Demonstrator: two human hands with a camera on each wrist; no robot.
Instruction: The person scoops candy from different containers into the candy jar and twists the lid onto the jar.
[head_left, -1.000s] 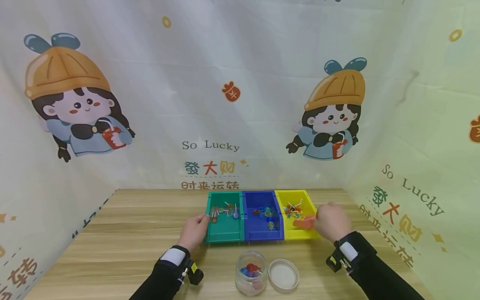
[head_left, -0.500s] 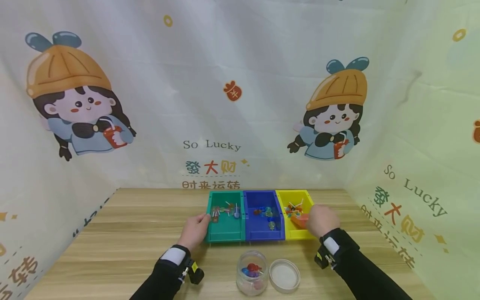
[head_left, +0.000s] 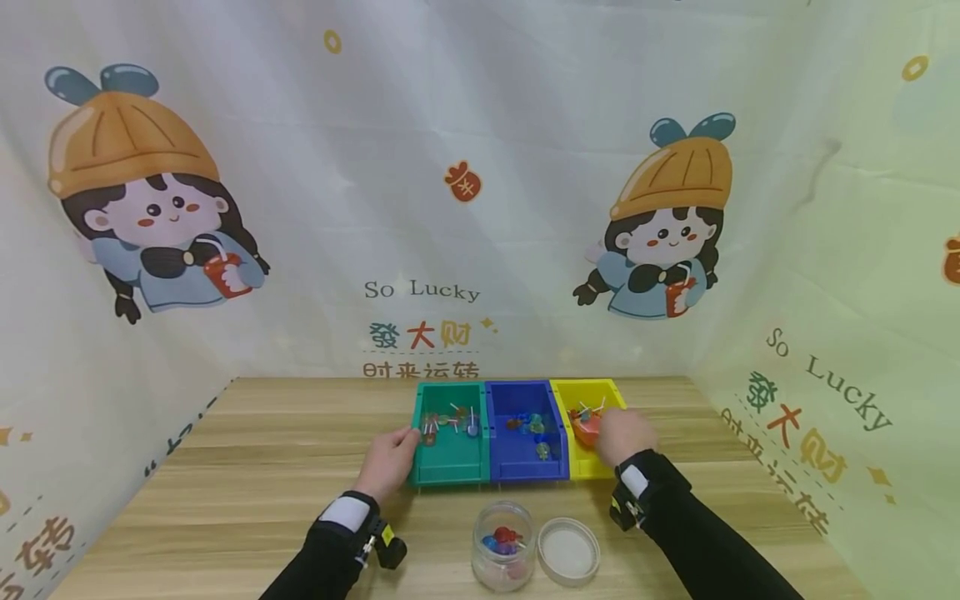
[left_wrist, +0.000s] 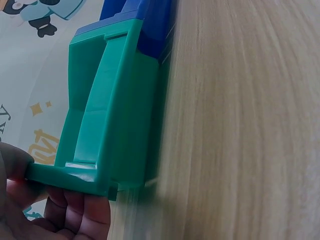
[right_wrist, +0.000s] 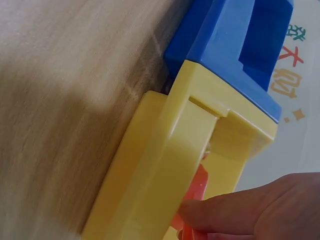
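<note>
Three joined bins, green point(head_left: 450, 472), blue point(head_left: 528, 472) and yellow point(head_left: 583, 468), stand in a row on the table. My left hand point(head_left: 386, 463) grips the green bin's outer side wall, thumb over the rim and fingers below it in the left wrist view. My right hand point(head_left: 628, 435) holds an orange-red scoop point(head_left: 585, 428) by its handle, its head down inside the yellow bin. In the right wrist view, thumb and finger pinch the scoop point(right_wrist: 199, 184) behind the bin's front wall. Small lollipop-like pieces point(head_left: 592, 408) with white sticks lie at the scoop's far edge.
Before the bins stands a clear jar point(head_left: 504, 575) with several red and blue pieces inside. A round white lid point(head_left: 568, 552) lies next to it. Colourful pieces lie in the green and blue bins too. A printed curtain point(head_left: 525, 250) hangs behind the table.
My right hand has moved left with the scoop, from the yellow bin's right side to deeper among its pieces. My left hand has stayed on the green bin.
</note>
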